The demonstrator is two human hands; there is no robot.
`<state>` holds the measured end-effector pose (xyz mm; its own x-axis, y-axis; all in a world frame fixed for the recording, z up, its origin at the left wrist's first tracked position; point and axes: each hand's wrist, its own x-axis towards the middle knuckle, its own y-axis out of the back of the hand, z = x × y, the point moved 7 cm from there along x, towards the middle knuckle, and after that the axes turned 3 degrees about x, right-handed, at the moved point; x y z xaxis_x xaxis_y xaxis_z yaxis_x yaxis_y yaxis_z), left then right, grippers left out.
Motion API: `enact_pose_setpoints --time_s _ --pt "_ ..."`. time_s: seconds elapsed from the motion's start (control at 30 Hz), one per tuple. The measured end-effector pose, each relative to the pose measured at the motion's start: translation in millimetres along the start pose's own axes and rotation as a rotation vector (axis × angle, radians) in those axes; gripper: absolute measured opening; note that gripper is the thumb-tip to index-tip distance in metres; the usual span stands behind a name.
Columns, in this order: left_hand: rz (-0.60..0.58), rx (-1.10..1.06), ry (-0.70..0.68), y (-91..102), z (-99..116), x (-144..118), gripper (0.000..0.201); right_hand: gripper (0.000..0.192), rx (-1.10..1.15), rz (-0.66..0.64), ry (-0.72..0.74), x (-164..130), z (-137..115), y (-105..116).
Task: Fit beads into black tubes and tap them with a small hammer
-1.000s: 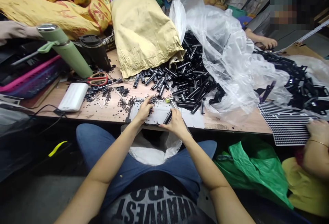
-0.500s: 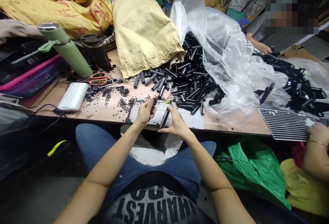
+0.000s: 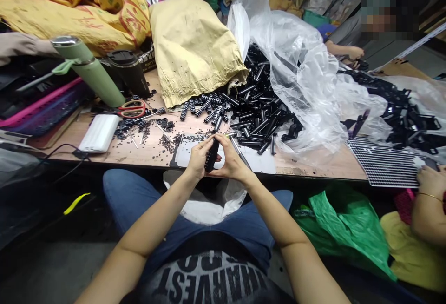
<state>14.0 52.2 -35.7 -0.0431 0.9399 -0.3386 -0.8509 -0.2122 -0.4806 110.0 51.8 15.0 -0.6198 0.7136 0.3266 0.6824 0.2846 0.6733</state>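
Both hands grip one black tube.
Left hand [image 3: 198,157] and right hand [image 3: 230,162] clasp the black tube [image 3: 211,154], long axis pointing 12-to-6 o'clock.

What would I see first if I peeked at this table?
Probably the big heap of black tubes spilling out of a crinkly clear plastic bag in the middle of the table. Just in front, the left hand and right hand pinch one black tube together.
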Motion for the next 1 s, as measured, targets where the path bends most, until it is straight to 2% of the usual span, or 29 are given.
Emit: enact_pose_setpoints --time_s 0.23,0.3,0.37,0.47,0.5,0.57,0.63,0.7,0.77,0.9,1.0 --pt "-0.032 0.037 0.133 4.4 -11 6 0.052 0.101 0.165 0.083 -0.086 -8 20 -8" --pt "-0.065 0.126 0.111 9.6 -17 11 0.05 0.102 0.196 0.102 -0.125 -11 30 -16" --pt "-0.07 0.354 -0.063 16.1 -19 15 0.048 0.101 0.172 0.114 -0.155 -13 40 -25" --pt "-0.036 0.898 -0.493 15.9 -19 12 0.047 0.095 0.038 0.101 -0.196 -19 52 -36" --pt "-0.041 1.07 -0.605 12.7 -23 9 0.045 0.092 -0.03 0.093 -0.223 -24 56 -36" --pt "-0.096 1.35 -0.74 5.9 -34 7 0.04 0.079 -0.215 0.121 -0.347 -38 66 -25" --pt "-0.181 1.563 -0.81 0.9 -42 6 0.039 0.055 -0.445 0.181 -0.553 -60 76 -1" --pt "-0.253 1.709 -0.865 -1.2 -43 6 0.039 0.028 -0.62 0.187 -0.758 -82 81 24" --pt "-0.289 1.778 -0.913 -0.5 -39 6 0.04 0.021 -0.633 0.129 -0.861 -98 81 37" --pt "-0.275 1.791 -0.98 4.3 -31 8 0.041 0.034 -0.384 0.129 -0.793 -111 61 37" --pt "-0.258 1.808 -0.955 3.8 -35 7 0.043 0.036 -0.362 0.064 -0.784 -120 49 26"
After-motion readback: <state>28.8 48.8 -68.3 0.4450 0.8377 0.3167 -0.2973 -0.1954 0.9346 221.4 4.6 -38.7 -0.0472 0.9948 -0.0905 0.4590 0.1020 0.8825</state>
